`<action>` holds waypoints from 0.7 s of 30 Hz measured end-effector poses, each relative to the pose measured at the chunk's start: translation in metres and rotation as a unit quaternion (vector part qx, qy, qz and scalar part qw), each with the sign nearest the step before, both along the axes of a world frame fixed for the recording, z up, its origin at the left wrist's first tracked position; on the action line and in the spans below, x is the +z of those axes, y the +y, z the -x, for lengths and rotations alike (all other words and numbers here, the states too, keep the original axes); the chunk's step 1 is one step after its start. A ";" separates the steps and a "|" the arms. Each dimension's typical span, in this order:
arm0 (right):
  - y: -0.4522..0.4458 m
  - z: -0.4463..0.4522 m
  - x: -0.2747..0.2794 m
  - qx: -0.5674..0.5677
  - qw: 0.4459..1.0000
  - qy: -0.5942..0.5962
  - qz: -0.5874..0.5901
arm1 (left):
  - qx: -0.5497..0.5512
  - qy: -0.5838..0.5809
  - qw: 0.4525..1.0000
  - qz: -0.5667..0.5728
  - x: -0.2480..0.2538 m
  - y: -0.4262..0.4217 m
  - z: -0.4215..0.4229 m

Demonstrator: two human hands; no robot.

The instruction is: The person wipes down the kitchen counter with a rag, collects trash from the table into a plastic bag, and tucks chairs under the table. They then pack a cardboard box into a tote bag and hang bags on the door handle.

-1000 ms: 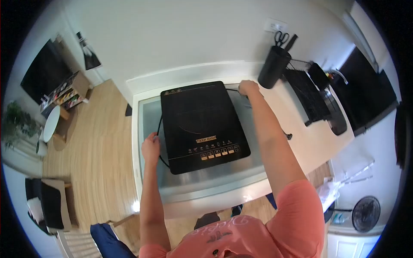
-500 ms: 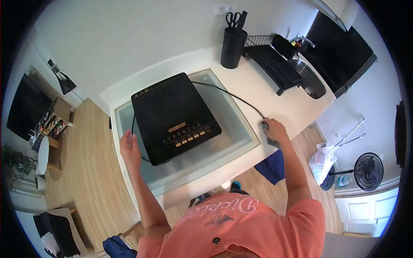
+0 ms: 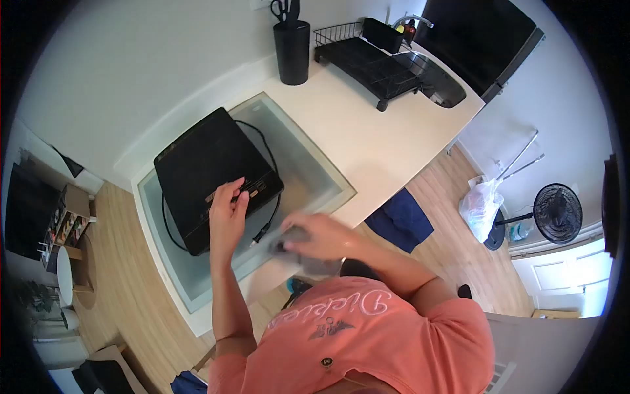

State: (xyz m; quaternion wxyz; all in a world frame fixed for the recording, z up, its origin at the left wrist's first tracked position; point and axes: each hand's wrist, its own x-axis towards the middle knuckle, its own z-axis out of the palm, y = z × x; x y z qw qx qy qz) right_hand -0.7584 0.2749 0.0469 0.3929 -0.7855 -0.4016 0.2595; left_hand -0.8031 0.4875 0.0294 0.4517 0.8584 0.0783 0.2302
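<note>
White countertop (image 3: pixel 367 138), with a frosted glass panel (image 3: pixel 300 164) set into its left part, is the working surface; a pale wall runs along the far side. Black cooktop (image 3: pixel 207 157) sits on the glass at a slant, control strip towards the near right. Left hand (image 3: pixel 226 220) is over that strip, fingers loosely bent and gripping nothing; whether the fingertips touch it cannot be confirmed. Right hand (image 3: pixel 321 236) is closed on a grey item (image 3: pixel 297 236), blurred, possibly a cloth, at the near edge of the glass. In hand, as judged: two-handed handling at the cooktop's near right corner. Position calls for care with the loose power cord (image 3: pixel 268 146), which curves along the cooktop's right side and ends in a plug (image 3: pixel 257 239) just beside the grey item; snagging is the noted risk. Far side, right of the cooktop: a black knife holder (image 3: pixel 293 56) with scissors (image 3: pixel 282 11), then a dish rack (image 3: pixel 367 65) and sink (image 3: pixel 443 82). Floor to the right: dark blue fabric (image 3: pixel 400 220), plastic bag (image 3: pixel 481 209) and fan (image 3: pixel 558 213), all apart from the hands.
</note>
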 end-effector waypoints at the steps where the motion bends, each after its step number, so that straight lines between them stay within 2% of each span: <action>1: -0.016 -0.018 0.009 -0.057 0.998 -0.018 -0.020 | 0.000 0.006 1.000 -0.010 0.003 -0.003 -0.002; 4: -0.057 -0.080 0.003 -0.171 0.972 -0.139 -0.078 | 0.006 0.015 1.000 -0.012 0.009 -0.012 -0.023; 7: -0.067 -0.142 -0.115 -0.046 0.920 -0.386 0.055 | -0.030 0.001 1.000 -0.007 0.013 -0.028 -0.074; 8: -0.070 -0.139 -0.119 -0.069 0.931 -0.349 0.086 | -0.045 -0.011 0.999 -0.008 0.018 -0.035 -0.098; 10: -0.083 -0.164 -0.120 -0.068 0.923 -0.373 0.062 | -0.065 -0.019 0.997 -0.031 0.024 -0.036 -0.155; 15: -0.165 -0.259 -0.120 -0.162 0.905 -0.389 0.059 | 0.024 -0.071 0.996 -0.045 0.035 -0.026 -0.326; 19: -0.184 -0.295 -0.118 -0.192 0.938 -0.286 -0.024 | 0.107 -0.194 0.974 -0.041 0.038 0.014 -0.452; 21: -0.176 -0.303 -0.115 -0.241 0.950 -0.193 -0.056 | 0.031 -0.194 0.968 0.156 0.038 0.030 -0.483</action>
